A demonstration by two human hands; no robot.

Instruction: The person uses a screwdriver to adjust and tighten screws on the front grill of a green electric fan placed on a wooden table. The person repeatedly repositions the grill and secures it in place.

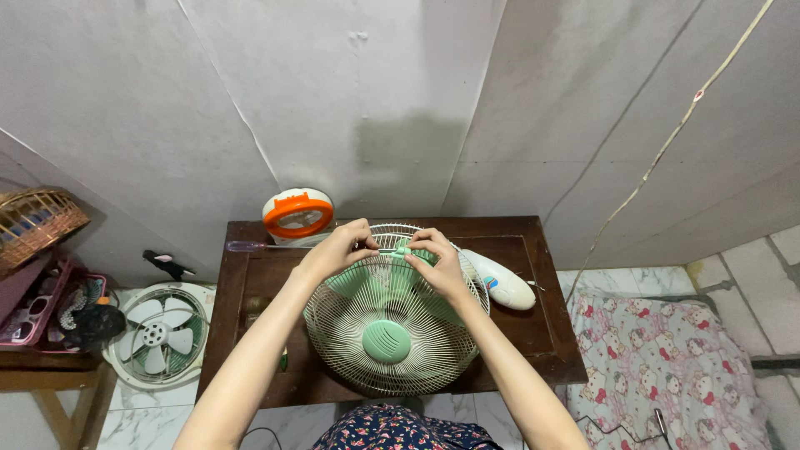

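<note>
A round fan (387, 312) with a cream wire grille and a mint-green plastic hub and blades lies face-up on a dark wooden table (550, 333), right in the middle. Both arms reach out over it to the far rim. The left hand (340, 248) has its fingers curled in, pinching the wire edge; the right hand (435, 258) is curled the same way around a small green clip (404, 248) at the rim — the two hands sit just beside each other. On the table's far left lies a purple-handled screwdriver (250, 246), next to a round orange-and-white lamp (297, 215). A smooth white plastic housing (500, 283) rests right of the fan. Another white fan (158, 333) sits on the floor to the left.
</note>
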